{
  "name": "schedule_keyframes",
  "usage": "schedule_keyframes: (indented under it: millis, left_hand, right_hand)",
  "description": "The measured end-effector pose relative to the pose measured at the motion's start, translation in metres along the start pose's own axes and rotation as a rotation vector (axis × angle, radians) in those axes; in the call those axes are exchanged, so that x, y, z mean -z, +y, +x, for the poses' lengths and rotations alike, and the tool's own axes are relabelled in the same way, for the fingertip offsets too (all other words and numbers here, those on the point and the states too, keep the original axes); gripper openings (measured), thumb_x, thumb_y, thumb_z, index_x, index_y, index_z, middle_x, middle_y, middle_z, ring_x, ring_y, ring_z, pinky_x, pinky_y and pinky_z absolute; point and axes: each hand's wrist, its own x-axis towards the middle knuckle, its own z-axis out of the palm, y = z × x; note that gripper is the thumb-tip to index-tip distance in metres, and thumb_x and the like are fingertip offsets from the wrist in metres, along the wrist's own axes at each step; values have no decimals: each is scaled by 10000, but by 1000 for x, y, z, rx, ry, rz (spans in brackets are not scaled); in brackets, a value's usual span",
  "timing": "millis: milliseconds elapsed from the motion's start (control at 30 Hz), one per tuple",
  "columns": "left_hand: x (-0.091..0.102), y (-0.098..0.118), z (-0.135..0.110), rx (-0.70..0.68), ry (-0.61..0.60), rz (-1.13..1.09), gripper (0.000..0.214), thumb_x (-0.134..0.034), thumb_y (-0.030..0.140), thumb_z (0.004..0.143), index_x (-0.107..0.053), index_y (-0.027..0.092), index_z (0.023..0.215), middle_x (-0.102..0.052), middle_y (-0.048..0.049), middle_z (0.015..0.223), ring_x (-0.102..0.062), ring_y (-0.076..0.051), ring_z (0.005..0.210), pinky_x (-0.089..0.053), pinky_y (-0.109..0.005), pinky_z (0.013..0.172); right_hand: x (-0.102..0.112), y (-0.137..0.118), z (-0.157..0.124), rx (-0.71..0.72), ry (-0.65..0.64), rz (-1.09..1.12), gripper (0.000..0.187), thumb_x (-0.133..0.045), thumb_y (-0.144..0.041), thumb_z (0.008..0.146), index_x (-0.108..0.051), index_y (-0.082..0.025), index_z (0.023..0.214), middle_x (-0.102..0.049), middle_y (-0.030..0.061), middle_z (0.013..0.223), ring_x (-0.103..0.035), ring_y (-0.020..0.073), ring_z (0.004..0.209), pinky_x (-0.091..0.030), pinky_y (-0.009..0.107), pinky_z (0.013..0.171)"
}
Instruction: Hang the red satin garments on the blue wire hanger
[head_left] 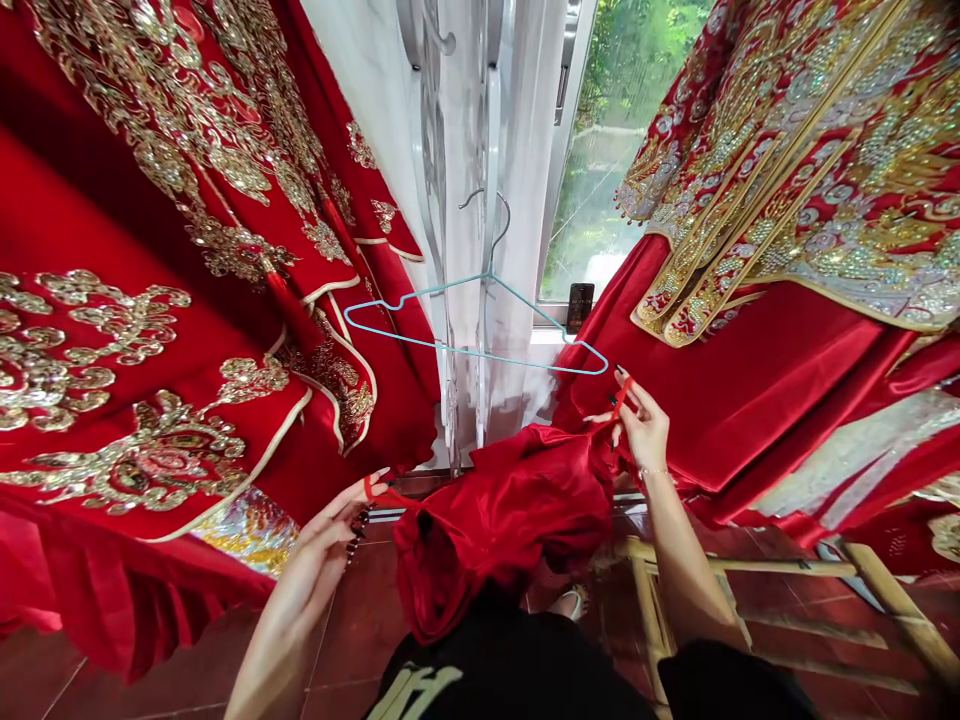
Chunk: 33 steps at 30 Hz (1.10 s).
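Observation:
A red satin garment (502, 510) hangs bunched in front of my chest, held up by its thin red ties. My left hand (322, 560) pinches one red tie (379, 491) at the garment's left side. My right hand (641, 425) grips another red tie (619, 400) at the upper right of the garment. A light blue wire hanger (480, 330) hangs beyond the garment from a metal rail, just above and left of my right hand, and neither hand touches it.
Red robes with gold embroidery (127, 330) hang at left, and another (795, 180) hangs at right, both close to my arms. A white sheer curtain (517, 200), a window with a phone (580, 307) on its sill, a bamboo stand (742, 568) and red floor tiles (352, 640) surround me.

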Motion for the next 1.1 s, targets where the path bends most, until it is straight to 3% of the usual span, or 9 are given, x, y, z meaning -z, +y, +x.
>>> schedule_keyframes:
  millis: [67,133,233,333,467,600,900,1000,1100]
  left_hand:
    - [-1,1,-4,5,-22,22,434,-710,188,498,-801,233,920,-769,-87,1131,-593,-349,1272,-486,-410,1093]
    - [-2,-1,-6,24,-9,23,403,-724,199,498,-796,236,892,-768,-93,1136,-583,-363,1288,-466,-434,1121]
    - [-1,-8,-7,18,30,15,392,-733,213,498,-796,229,884,-766,-98,1151,-565,-361,1320,-440,-420,1154]
    - [2,-11,-6,10,-6,44,421,-727,226,564,-798,215,979,-750,-90,1217,-530,-340,1374,-408,-417,1186]
    - [0,-8,-8,-7,-65,86,435,-693,230,642,-790,197,1065,-716,-82,1306,-468,-333,1437,-332,-442,1236]
    - [-6,-7,-8,-19,-35,75,410,-671,235,669,-801,221,1058,-716,-61,1313,-461,-323,1446,-340,-420,1233]
    - [-20,0,0,49,-12,77,409,-741,262,584,-834,360,970,-745,9,1255,-456,-343,1446,-342,-414,1234]
    - [-23,1,2,43,37,42,423,-760,256,536,-839,359,939,-743,3,1258,-371,-367,1495,-289,-447,1260]
    - [-24,2,6,26,69,0,426,-766,242,543,-838,287,961,-723,-45,1302,-346,-382,1505,-276,-485,1262]
  right_hand:
    - [-3,0,15,50,-4,-15,551,-826,-298,644,-731,-224,1182,-663,146,1377,-759,202,763,-480,222,434]
    - [-6,1,27,99,-28,-25,465,-849,-274,626,-752,-208,1076,-740,116,1244,-757,198,818,-593,288,637]
    - [-10,4,44,123,-78,-32,431,-872,-290,612,-751,-199,1016,-788,89,1082,-756,215,894,-603,386,867]
    - [-15,9,61,137,-117,-21,457,-882,-343,608,-734,-211,1020,-767,111,1171,-743,265,1043,-582,432,945]
    - [-21,12,75,149,-168,-34,503,-890,-413,609,-710,-224,1039,-728,134,1275,-685,320,1204,-558,461,1013]
    - [-19,10,76,150,-245,-52,491,-873,-415,662,-718,-211,1080,-747,125,1239,-723,300,1131,-553,479,1043]
    - [13,10,57,122,-187,-7,433,-880,-345,689,-751,-211,1079,-759,115,1213,-745,305,1076,-557,534,1047]
    - [20,0,52,190,-130,25,386,-863,-326,725,-762,-212,1080,-753,120,1226,-741,315,1089,-561,540,1046]
    - [14,-22,47,241,-173,20,375,-863,-326,733,-769,-218,1079,-755,119,1221,-740,322,1091,-571,527,1037]
